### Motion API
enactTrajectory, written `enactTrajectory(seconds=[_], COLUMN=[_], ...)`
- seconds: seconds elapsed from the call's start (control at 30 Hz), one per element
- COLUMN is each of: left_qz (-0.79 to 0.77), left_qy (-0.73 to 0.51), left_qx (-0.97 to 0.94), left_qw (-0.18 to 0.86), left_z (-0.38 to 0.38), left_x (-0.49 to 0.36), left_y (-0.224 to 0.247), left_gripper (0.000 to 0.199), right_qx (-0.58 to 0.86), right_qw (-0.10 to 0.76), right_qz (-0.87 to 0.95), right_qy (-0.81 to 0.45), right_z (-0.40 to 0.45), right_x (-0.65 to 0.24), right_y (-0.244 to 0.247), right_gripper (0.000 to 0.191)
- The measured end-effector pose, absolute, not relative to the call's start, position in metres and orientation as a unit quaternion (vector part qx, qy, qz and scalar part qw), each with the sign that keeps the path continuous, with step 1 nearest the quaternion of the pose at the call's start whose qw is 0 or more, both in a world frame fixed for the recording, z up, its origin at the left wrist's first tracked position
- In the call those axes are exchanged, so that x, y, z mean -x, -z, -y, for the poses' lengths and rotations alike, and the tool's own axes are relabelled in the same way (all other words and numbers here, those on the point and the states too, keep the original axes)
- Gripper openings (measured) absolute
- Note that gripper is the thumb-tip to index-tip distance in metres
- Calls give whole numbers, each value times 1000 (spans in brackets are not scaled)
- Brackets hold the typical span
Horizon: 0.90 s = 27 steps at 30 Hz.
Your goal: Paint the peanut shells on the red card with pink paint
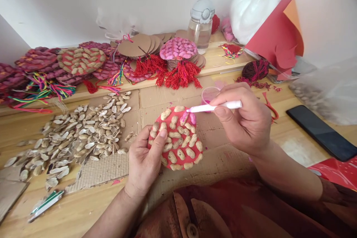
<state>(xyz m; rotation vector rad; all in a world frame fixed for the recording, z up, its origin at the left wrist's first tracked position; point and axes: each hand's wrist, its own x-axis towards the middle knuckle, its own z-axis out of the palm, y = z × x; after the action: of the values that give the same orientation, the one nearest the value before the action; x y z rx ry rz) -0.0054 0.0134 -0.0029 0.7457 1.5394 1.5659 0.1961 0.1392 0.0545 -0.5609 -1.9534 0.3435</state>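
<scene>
My left hand (149,152) grips the left edge of a round red disc (185,116) covered with peanut shells, its thumb on top. Two shells near the disc's upper right edge are pink; the others are plain tan. In my right hand (244,119) is a white paintbrush (228,105), pinched between thumb and fingers. The brush tip touches a pink peanut shell (184,118). Just behind the brush stands a small clear cup (210,93) of pink paint, partly hidden by the brush and my right hand.
A heap of peanut shells (92,130) spreads at left, near a green and white utility knife (46,205). Along the back lie finished pink discs (178,49) with red tassels (182,75), cardboard rounds (134,45) and a water bottle (200,26). A phone (323,131) lies at right.
</scene>
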Motion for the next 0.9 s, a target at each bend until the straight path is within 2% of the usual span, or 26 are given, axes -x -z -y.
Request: enactTrajectory(seconds=[0.27, 0.5, 0.67, 0.9], left_qz=[-583, -566, -557, -524], left_qy=[-630, -636, -638, -654], left_qx=[-276, -262, -252, -209], left_qw=[431, 454, 468, 504], left_z=[-15, -14, -15, -18], left_x=[7, 8, 8, 5], left_y=[7, 9, 9, 7], left_gripper=[33, 25, 28, 23], right_qx=[247, 229, 241, 197], right_qw=[510, 489, 493, 490], right_qz=[814, 840, 835, 849], right_qy=[-128, -59, -37, -20], right_z=[-137, -133, -134, -132], right_x=[-195, -194, -194, -192], right_y=[-56, -56, -55, -53], right_gripper=[5, 4, 3, 3])
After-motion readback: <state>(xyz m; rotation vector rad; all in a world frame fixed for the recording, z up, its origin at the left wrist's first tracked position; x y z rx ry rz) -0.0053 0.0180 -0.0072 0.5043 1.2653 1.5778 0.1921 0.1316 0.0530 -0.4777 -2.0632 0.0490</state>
